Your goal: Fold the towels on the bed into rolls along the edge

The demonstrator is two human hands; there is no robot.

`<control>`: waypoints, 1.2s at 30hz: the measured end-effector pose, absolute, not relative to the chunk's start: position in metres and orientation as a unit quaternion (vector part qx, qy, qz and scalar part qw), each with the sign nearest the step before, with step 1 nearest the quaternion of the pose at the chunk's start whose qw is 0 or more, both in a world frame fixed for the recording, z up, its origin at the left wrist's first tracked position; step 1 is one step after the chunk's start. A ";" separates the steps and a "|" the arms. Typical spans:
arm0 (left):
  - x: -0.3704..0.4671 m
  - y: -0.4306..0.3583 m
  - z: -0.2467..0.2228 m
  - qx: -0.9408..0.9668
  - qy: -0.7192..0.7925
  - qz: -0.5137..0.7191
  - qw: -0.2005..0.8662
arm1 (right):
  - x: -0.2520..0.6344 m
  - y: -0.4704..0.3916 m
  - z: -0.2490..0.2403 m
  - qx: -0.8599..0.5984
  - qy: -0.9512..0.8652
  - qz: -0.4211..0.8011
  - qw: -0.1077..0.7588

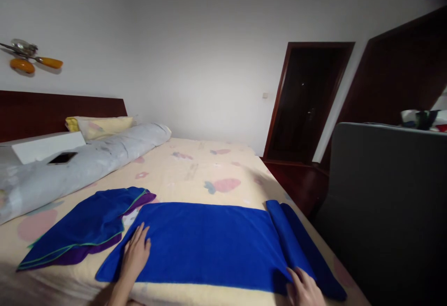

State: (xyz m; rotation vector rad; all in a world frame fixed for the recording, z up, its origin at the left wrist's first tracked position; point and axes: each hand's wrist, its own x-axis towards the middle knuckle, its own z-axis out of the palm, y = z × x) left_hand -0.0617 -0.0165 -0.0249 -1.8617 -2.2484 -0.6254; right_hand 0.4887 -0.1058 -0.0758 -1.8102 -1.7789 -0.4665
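A blue cloth (206, 245) lies spread flat on the bed, with a rolled or folded blue part (291, 241) along its right side. My left hand (136, 252) rests on the cloth's left end, fingers extended and slightly apart, holding nothing. At the near right, my right hand (303, 287) touches the lower end of the rolled part; its fingers are bent at the fabric's edge, and their grip is partly hidden. To the left of my left hand lies a loose pile of blue and purple cloths (87, 220) with green edging.
The bed (188, 171) has a strawberry-patterned sheet. A long grey roll (104, 157) carries a phone (63, 158), near a white box (49, 146) and a pillow (104, 127). A grey panel (387, 203) stands right of the bed; a dark doorway (309, 105) is beyond.
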 end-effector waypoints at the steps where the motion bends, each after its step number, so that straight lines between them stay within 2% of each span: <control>1: -0.049 -0.009 -0.021 -0.636 -0.744 -0.192 0.064 | 0.475 -0.097 -0.070 -0.670 -0.670 -0.156 0.280; 4: -0.028 0.003 -0.015 -0.669 -0.733 -0.120 0.007 | 0.445 -0.079 -0.061 -0.670 -0.693 -0.091 0.250; 8: -0.064 -0.001 -0.024 -0.615 -0.785 -0.065 -0.037 | 0.452 -0.077 -0.078 -0.693 -0.694 -0.053 0.187; 11: -0.104 -0.008 -0.034 -0.546 -0.835 -0.070 0.005 | 0.470 -0.074 -0.091 -0.715 -0.678 -0.046 0.163; 14: -0.107 -0.007 -0.035 -0.534 -0.838 -0.069 0.092 | 0.464 -0.054 -0.079 -0.735 -0.661 -0.046 0.145; 16: -0.085 0.001 -0.030 -0.579 -0.803 -0.081 0.118 | 0.439 -0.037 -0.059 -0.705 -0.687 -0.032 0.176; 18: -0.052 0.015 -0.023 -0.646 -0.753 -0.092 0.084 | 0.400 -0.022 -0.035 -0.640 -0.738 0.022 0.213; 22: 0.024 0.046 -0.015 -0.733 -0.673 -0.100 -0.009 | 0.308 0.003 -0.005 -0.515 -0.823 0.132 0.200; 24: 0.057 0.060 -0.016 -0.759 -0.642 -0.096 -0.037 | 0.271 0.018 -0.002 -0.490 -0.837 0.142 0.198; 27: 0.083 0.077 -0.023 -0.766 -0.635 -0.086 -0.052 | 0.249 0.043 -0.005 -0.528 -0.826 0.111 0.166; 30: 0.064 0.093 -0.028 -0.736 -0.670 -0.081 -0.046 | 0.278 0.068 -0.013 -0.607 -0.780 0.078 0.130; 36: -0.061 0.110 -0.020 -0.627 -0.775 -0.065 -0.046 | 0.427 0.090 -0.024 -0.739 -0.664 0.048 0.103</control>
